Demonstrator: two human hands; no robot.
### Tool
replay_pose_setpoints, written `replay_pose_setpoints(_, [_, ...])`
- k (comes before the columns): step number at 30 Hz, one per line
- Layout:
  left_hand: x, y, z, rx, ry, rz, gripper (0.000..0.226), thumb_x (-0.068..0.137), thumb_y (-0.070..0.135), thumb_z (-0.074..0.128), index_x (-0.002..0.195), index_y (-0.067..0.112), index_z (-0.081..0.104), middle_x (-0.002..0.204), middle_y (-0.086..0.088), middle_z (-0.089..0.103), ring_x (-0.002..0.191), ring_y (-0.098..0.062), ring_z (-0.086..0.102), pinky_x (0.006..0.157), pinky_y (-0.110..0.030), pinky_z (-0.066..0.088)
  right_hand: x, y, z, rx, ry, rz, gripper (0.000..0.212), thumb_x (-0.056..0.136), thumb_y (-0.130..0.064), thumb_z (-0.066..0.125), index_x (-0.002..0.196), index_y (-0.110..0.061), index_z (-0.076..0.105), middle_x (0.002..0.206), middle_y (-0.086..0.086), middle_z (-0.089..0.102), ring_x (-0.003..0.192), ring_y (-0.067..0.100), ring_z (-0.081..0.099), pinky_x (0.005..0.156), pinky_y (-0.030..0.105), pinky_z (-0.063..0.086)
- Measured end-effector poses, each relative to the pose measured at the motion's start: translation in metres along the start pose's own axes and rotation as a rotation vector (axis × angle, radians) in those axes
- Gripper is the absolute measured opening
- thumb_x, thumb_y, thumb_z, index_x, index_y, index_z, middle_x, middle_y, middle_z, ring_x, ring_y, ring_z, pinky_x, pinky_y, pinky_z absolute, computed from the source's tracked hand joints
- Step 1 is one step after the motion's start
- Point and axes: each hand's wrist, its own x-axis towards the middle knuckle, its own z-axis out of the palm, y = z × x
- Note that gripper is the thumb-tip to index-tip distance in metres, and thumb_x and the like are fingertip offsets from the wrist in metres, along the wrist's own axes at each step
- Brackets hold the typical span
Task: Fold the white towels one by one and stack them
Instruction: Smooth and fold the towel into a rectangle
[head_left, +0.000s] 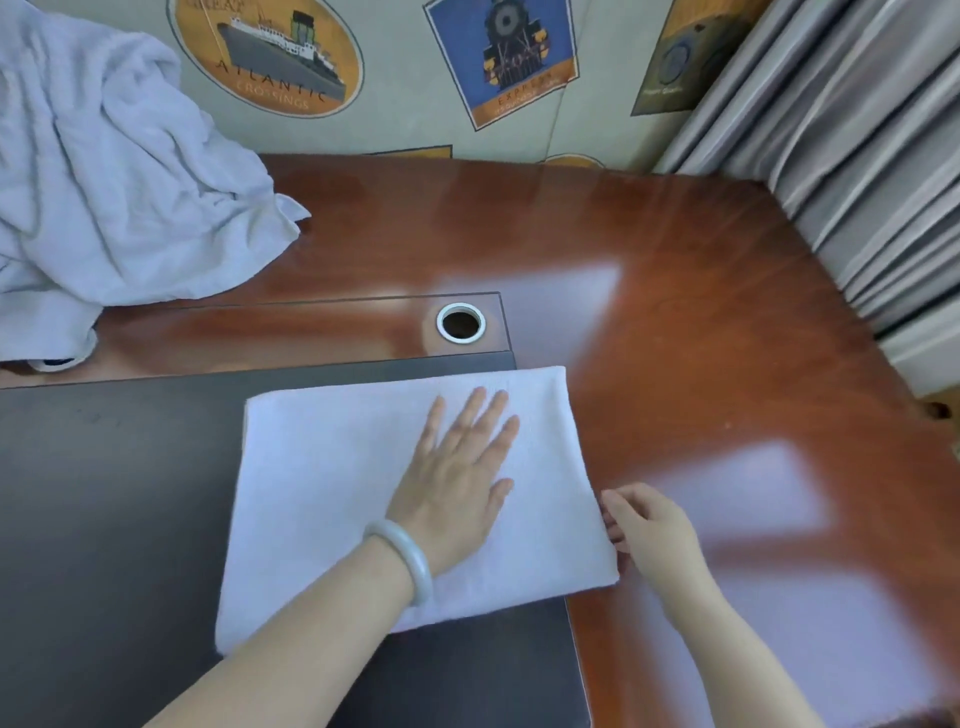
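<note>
A folded white towel (322, 493) lies flat in front of me, mostly on the dark desk pad (104, 493), its right edge over the wood. My left hand (457, 467), with a pale bangle on the wrist, presses flat on the towel with straight, spread fingers. My right hand (649, 525) is at the towel's right edge, its curled fingertips touching or pinching the edge; the exact hold is hard to tell. A heap of crumpled white towels (104, 171) sits at the far left of the desk.
The reddish wooden desk (675, 312) has a round cable hole (461, 323) just beyond the towel. Grey curtains (857, 156) hang at the right. A wall with travel posters (270, 52) stands behind the desk.
</note>
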Motion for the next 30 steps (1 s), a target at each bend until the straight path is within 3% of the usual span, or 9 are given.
replay_pose_setpoints(2, [0.027,0.036,0.011,0.008,-0.119,0.126,0.057,0.101,0.042,0.035,0.154,0.025,0.025,0.165,-0.003,0.009,0.152,-0.024,0.0,0.12,-0.057,0.002,-0.016,0.01,-0.005,-0.012,-0.103,0.04,0.022,0.094,-0.029,0.06,0.074,-0.022,0.067,0.066,-0.008,0.065,0.066,0.014,0.058,0.067,0.032,0.052])
replay_pose_setpoints(6, [0.054,0.058,0.04,0.011,-0.339,0.022,0.057,0.103,0.049,0.019,0.156,0.035,0.004,0.164,0.004,-0.017,0.147,-0.024,-0.027,0.113,-0.061,-0.018,-0.026,0.019,-0.011,0.025,-0.24,0.019,0.019,0.094,-0.029,0.061,0.081,-0.017,0.066,0.066,-0.014,0.059,0.061,0.001,0.05,0.054,0.01,0.037])
replay_pose_setpoints(12, [0.048,0.063,0.057,0.108,-0.247,-0.041,0.071,0.094,0.055,0.005,0.155,0.026,-0.016,0.161,-0.005,-0.027,0.147,-0.022,-0.027,0.117,-0.06,-0.008,-0.024,0.033,-0.011,0.158,-0.288,0.044,0.022,0.095,-0.028,0.06,0.076,-0.016,0.058,0.059,-0.011,0.048,0.053,0.006,0.039,0.053,0.016,0.032])
replay_pose_setpoints(18, [0.049,0.066,0.05,0.101,-0.308,-0.041,0.073,0.097,0.057,0.011,0.154,0.023,-0.019,0.159,-0.005,-0.03,0.146,-0.02,-0.03,0.118,-0.056,-0.01,-0.021,0.035,-0.017,-0.108,-0.311,-0.055,0.006,0.095,-0.024,0.058,0.09,-0.02,0.058,0.074,-0.007,0.057,0.066,0.007,0.049,0.062,0.022,0.039])
replay_pose_setpoints(20, [0.052,0.063,0.041,0.0,-0.319,-0.025,0.068,0.102,0.05,0.017,0.154,0.024,-0.018,0.16,0.001,-0.029,0.146,-0.015,-0.029,0.118,-0.052,-0.013,-0.019,0.025,-0.021,-0.267,-0.248,-0.116,0.017,0.095,-0.023,0.055,0.112,-0.025,0.054,0.087,-0.009,0.062,0.08,0.007,0.057,0.066,0.021,0.043])
replay_pose_setpoints(22, [0.048,0.056,0.03,-0.167,-0.268,-0.019,0.06,0.106,0.036,0.022,0.156,0.023,-0.01,0.16,0.007,-0.023,0.148,-0.012,-0.023,0.12,-0.045,-0.014,-0.016,0.013,-0.019,-0.402,-0.001,-0.296,0.037,0.094,-0.017,0.054,0.13,-0.022,0.051,0.108,-0.008,0.062,0.104,0.015,0.054,0.08,0.026,0.045])
replay_pose_setpoints(25, [0.015,0.045,0.021,-0.177,-0.079,-0.182,0.054,0.104,0.029,0.022,0.157,0.02,0.01,0.162,0.005,-0.009,0.15,-0.014,-0.012,0.123,-0.046,-0.005,-0.015,-0.021,0.016,-0.44,0.209,-0.681,0.044,0.089,-0.008,0.059,0.134,-0.01,0.055,0.132,0.004,0.059,0.124,0.027,0.049,0.101,0.038,0.042])
replay_pose_setpoints(27, [-0.019,0.036,0.021,-0.071,-0.098,-0.387,0.061,0.099,0.044,0.009,0.156,0.025,0.009,0.164,0.003,-0.005,0.151,-0.018,-0.008,0.121,-0.052,-0.003,-0.01,-0.034,0.048,-0.586,0.137,-0.839,0.053,0.093,-0.014,0.057,0.145,-0.01,0.046,0.152,0.01,0.043,0.142,0.032,0.036,0.114,0.047,0.032])
replay_pose_setpoints(30, [-0.061,0.008,0.023,0.095,-0.235,-0.504,0.067,0.092,0.057,-0.004,0.155,0.035,-0.006,0.162,0.007,-0.016,0.15,-0.019,-0.015,0.117,-0.061,-0.003,0.011,-0.021,0.07,-0.851,-0.062,-0.809,0.06,0.105,-0.037,0.028,0.158,-0.027,0.002,0.163,-0.004,-0.012,0.152,0.018,-0.012,0.123,0.044,-0.006])
